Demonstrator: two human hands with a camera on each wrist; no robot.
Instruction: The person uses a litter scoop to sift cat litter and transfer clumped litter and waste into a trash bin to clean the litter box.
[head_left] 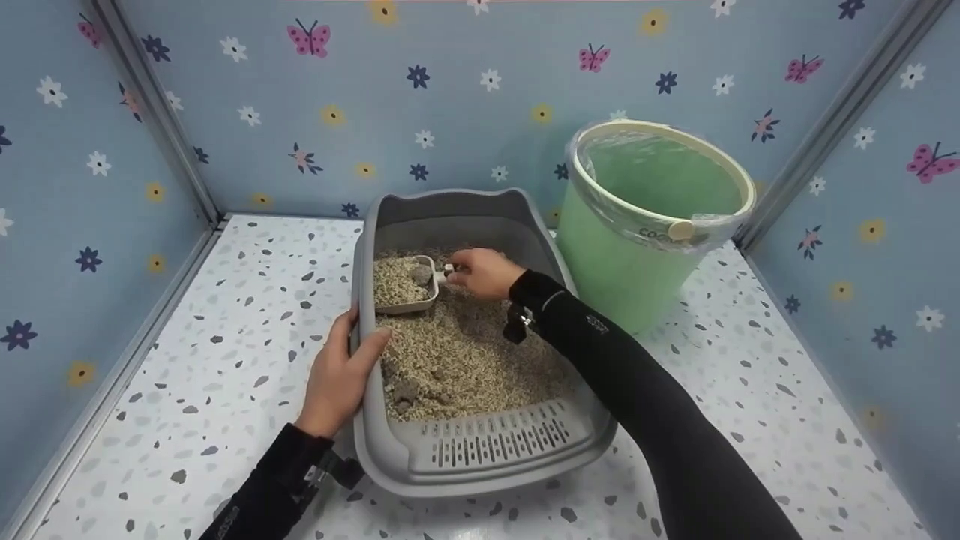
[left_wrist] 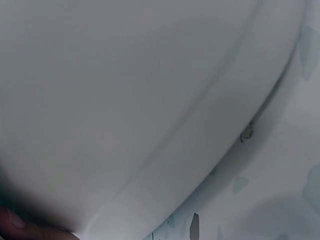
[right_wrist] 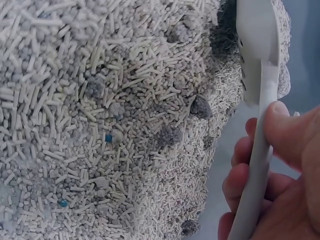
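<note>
A grey litter box (head_left: pixel 487 486) holds pale pellet litter (head_left: pixel 472 375) with dark clumps in it. My right hand (head_left: pixel 487 274) grips the handle of a light-coloured litter scoop (right_wrist: pixel 260 45), fingers wrapped round it and thumb on top. Pellets fill the scoop, and a grey clump (head_left: pixel 422 274) sits near its handle end. The scoop is over the far left part of the box, beside the left wall. My left hand (head_left: pixel 341 379) grips the left rim, thumb over the edge and fingers outside. In the left wrist view, its fingers (left_wrist: pixel 35 232) show at the bottom corner, below the box's outer wall (left_wrist: pixel 140 90).
A green bin (head_left: pixel 615 262) lined with a clear bag stands just right of the box, close to the back wall. Flowered blue panels (head_left: pixel 450 97) enclose the back and both sides. The floor (head_left: pixel 225 337) is white with grey speckles. Slots mark the box's front ledge (head_left: pixel 525 409).
</note>
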